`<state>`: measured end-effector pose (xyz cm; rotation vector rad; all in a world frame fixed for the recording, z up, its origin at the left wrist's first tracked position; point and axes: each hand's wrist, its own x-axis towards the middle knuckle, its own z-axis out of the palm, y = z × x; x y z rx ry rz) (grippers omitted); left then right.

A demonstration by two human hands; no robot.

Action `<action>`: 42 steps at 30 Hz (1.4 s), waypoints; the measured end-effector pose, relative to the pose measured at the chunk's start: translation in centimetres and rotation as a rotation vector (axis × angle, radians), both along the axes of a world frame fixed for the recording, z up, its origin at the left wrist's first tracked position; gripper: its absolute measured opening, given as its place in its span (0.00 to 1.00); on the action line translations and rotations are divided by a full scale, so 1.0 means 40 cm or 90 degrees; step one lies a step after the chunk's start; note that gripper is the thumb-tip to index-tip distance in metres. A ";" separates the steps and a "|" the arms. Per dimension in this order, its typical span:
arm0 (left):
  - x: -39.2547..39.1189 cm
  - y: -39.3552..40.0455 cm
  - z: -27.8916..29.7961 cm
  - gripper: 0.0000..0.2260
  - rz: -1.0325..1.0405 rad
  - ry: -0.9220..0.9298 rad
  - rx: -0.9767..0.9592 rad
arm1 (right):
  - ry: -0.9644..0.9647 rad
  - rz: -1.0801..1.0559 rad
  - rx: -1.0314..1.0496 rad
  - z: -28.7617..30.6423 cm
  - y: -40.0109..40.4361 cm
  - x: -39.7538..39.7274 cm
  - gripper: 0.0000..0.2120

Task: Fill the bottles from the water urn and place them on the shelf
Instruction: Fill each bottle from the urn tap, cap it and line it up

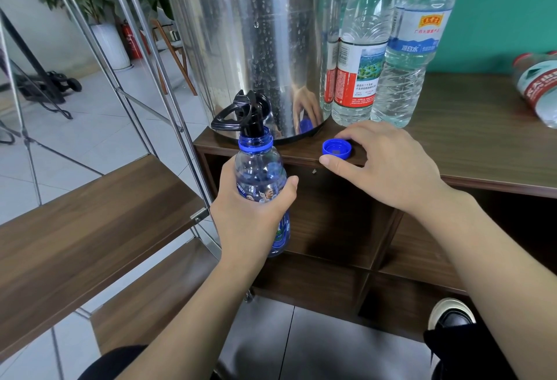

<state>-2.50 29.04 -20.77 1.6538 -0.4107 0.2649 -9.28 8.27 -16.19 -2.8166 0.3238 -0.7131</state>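
My left hand (pixel 250 213) grips a small blue-tinted bottle (pixel 259 168) round its middle. It holds the bottle upright with the open neck right under the black tap (pixel 250 111) of the steel water urn (pixel 250 32). No stream of water is visible. The bottle's blue cap (pixel 336 148) lies upside down on the cabinet top, to the right of the tap. My right hand (pixel 385 162) arches over it, fingers curled behind it and thumb at its front.
Three tall clear bottles, among them a red-labelled one (pixel 361 47) and a blue-labelled one (pixel 413 47), stand right of the urn. Another bottle (pixel 539 87) lies at the far right of the wooden cabinet top (pixel 467 138). A metal-framed wooden shelf (pixel 90 222) is at left.
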 end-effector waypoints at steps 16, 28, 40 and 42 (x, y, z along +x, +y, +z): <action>0.000 0.000 -0.001 0.26 -0.003 0.004 -0.002 | -0.003 0.005 0.021 0.002 0.000 -0.001 0.29; 0.000 0.002 0.002 0.26 -0.001 0.005 0.002 | 0.008 -0.009 0.013 0.001 0.000 0.001 0.30; 0.002 0.001 0.003 0.28 0.005 0.004 0.009 | 0.017 -0.009 0.003 0.003 0.002 0.002 0.30; 0.001 0.001 0.004 0.27 0.003 0.008 0.006 | 0.016 -0.010 0.001 0.003 0.003 0.002 0.29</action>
